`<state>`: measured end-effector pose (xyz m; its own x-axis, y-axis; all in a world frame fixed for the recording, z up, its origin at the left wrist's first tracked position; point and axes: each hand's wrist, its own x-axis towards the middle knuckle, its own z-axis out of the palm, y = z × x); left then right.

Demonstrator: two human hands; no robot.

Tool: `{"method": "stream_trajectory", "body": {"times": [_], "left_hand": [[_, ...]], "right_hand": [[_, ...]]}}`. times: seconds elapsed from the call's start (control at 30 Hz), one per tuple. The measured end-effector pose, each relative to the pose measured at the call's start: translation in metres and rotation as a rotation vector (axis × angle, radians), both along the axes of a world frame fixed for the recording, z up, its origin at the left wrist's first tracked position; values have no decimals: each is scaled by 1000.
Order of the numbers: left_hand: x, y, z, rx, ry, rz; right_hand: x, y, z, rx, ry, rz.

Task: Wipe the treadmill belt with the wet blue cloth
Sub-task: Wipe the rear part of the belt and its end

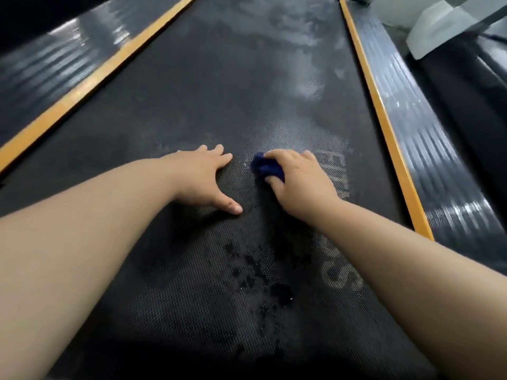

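Observation:
The black textured treadmill belt (219, 86) runs away from me, with dusty grey smears at its far end and dark wet spots close to me. My right hand (299, 182) presses a bunched dark blue cloth (264, 167) onto the belt near its middle; only the cloth's left part shows past my fingers. My left hand (203, 178) lies flat on the belt just left of the cloth, fingers spread, holding nothing. Faded white lettering (341, 171) on the belt is partly covered by my right hand and arm.
Yellow strips (82, 87) (384, 119) border the belt on both sides, with ribbed grey side rails (428, 149) beyond them. A pale grey plastic part of the machine (450, 26) stands at the top right.

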<state>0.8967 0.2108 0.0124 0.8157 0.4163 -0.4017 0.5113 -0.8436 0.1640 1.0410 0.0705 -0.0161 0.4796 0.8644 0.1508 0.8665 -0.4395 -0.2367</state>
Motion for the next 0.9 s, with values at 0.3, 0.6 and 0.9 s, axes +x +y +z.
{"method": "stream_trajectory", "body": {"times": [0.3, 0.6, 0.9], "left_hand": [[-6, 15, -4, -65, -84, -31], [-13, 28, -6, -138, -211, -25], [-29, 50, -8, -152, -264, 51]], "right_hand": [[-50, -12, -4, 114, 2, 142], [29, 42, -5, 60, 0, -163], [-34, -9, -2, 106, 57, 285]]}}
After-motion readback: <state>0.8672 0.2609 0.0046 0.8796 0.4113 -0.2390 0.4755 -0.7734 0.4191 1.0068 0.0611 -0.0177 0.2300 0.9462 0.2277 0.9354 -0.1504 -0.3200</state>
